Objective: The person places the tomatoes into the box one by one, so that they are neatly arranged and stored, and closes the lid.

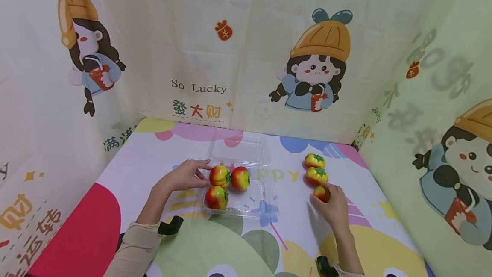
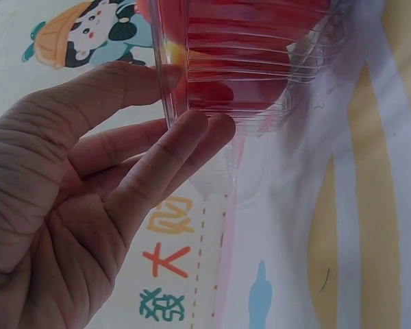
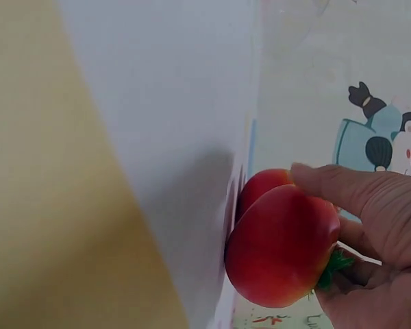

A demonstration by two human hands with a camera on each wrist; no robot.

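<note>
From where I stand, the left hand (image 1: 187, 176) pinches the left rim of the clear container (image 1: 246, 214) between thumb and fingers, a hold that probably steadies the thin shell. The right hand (image 1: 336, 207) grips the near fruit (image 1: 322, 193), with fingers beside its green leaves; this position presumably avoids disturbing the neighbours. The middle fruit (image 1: 317, 176) and far fruit (image 1: 314, 160) rest in line just beyond, likely arranged for easy reach. Inside the container, the rear-left fruit (image 1: 219, 176), front-left fruit (image 1: 216, 197) and right-hand fruit (image 1: 240, 178) sit grouped toward the left wall, leaving the right portion of the floor without fruit. The lid (image 1: 239, 151) lies open behind, apparently laid back to expose the top. The container's right edge is unobstructed; the printed tablecloth (image 1: 294, 225) spans the gap to the row of fruit. Beyond the lid, the fabric backdrop (image 1: 250, 97) limits rearward room.
</note>
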